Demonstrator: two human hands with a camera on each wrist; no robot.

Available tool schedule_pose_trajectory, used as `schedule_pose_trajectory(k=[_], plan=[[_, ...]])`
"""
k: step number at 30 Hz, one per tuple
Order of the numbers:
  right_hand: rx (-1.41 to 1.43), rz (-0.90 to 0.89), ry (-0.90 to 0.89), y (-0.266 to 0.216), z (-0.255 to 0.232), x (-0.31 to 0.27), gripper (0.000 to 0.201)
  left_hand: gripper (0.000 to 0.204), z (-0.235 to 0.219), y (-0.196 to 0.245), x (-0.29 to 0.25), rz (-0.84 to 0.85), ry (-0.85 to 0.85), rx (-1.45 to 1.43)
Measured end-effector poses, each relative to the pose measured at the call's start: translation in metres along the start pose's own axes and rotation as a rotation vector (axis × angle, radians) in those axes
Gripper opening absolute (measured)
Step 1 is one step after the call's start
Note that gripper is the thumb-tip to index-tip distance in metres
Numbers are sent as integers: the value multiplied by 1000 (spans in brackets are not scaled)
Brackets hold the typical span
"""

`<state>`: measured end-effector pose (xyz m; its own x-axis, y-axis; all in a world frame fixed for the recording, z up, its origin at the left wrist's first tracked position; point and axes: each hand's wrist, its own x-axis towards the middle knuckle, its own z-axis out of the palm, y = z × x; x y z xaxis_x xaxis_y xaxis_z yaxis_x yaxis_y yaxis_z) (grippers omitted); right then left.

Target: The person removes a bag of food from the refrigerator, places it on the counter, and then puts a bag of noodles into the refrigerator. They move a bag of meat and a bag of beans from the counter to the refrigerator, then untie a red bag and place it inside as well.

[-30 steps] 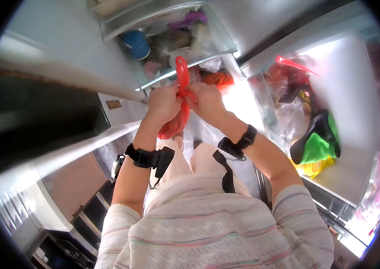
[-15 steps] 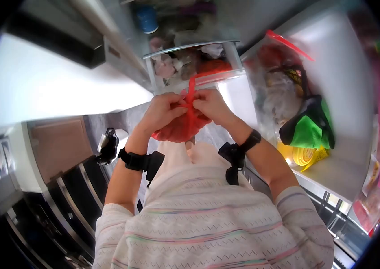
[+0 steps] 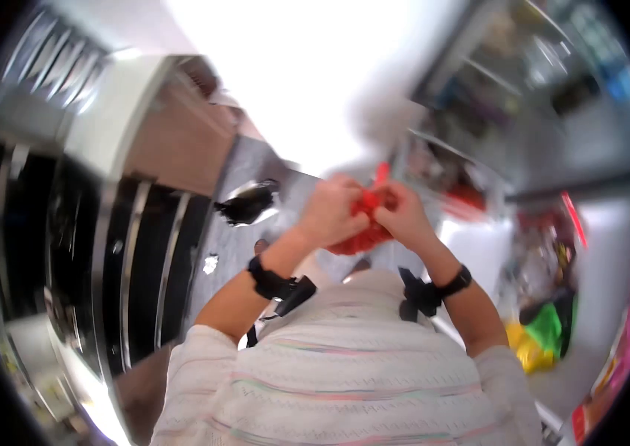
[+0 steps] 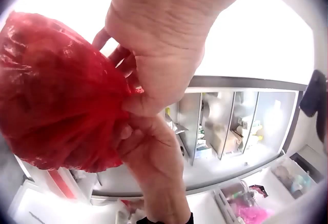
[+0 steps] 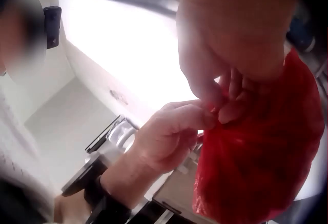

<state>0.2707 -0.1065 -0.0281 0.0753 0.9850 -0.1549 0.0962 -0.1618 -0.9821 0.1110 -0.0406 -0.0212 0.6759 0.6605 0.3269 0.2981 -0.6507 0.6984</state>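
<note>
A full red plastic bag (image 4: 61,96) hangs below both hands, bunched tight at its neck. My left hand (image 3: 333,212) pinches the gathered neck from the left, thumb and fingers curled on it. Facing it, my right hand (image 3: 406,215) pinches the same neck, its fingertips close to the left ones. In the right wrist view the bag (image 5: 256,152) bulges out under the fingers, its plastic creased toward the knot area. A red strip of the bag stands up above the hands in the head view. The contents are hidden by the plastic.
An open fridge compartment with drawers (image 3: 471,215) is at the right, beside a door shelf holding a green-and-black item (image 3: 545,331) and a yellow package (image 3: 527,349). A black bag (image 3: 248,204) lies on the grey floor (image 3: 229,256). Dark cabinets (image 3: 136,275) line the left.
The head view has swung left, so fridge and drawers now appear farther right. Both hands keep hold of the red bag's neck and have come away from over the open drawer.
</note>
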Motion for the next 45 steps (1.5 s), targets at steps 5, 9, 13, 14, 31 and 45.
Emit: schedule_pose_trajectory(k=[5,9,13,14,31,45], plan=[[-409,-247,-37,-30,117,41,27,15,-80,-62,-56,-154,55,66],[-581,-535,-158,-55,242,84,35,16,-184,-112,-117,-300,127,57],[-509,-745,-223,-81,371,137,39,22,-311,-147,-167,-458,165,-37],[-477,-720,-281,-90,396,149,39,25,-340,-150,-176,-516,124,-141],[12,-211,-836,-190,604,239,35,24,-513,-200,-280,-577,764,193],[-10,-65,-923,-183,635,269,29,18,-504,-271,-289,-674,873,261]])
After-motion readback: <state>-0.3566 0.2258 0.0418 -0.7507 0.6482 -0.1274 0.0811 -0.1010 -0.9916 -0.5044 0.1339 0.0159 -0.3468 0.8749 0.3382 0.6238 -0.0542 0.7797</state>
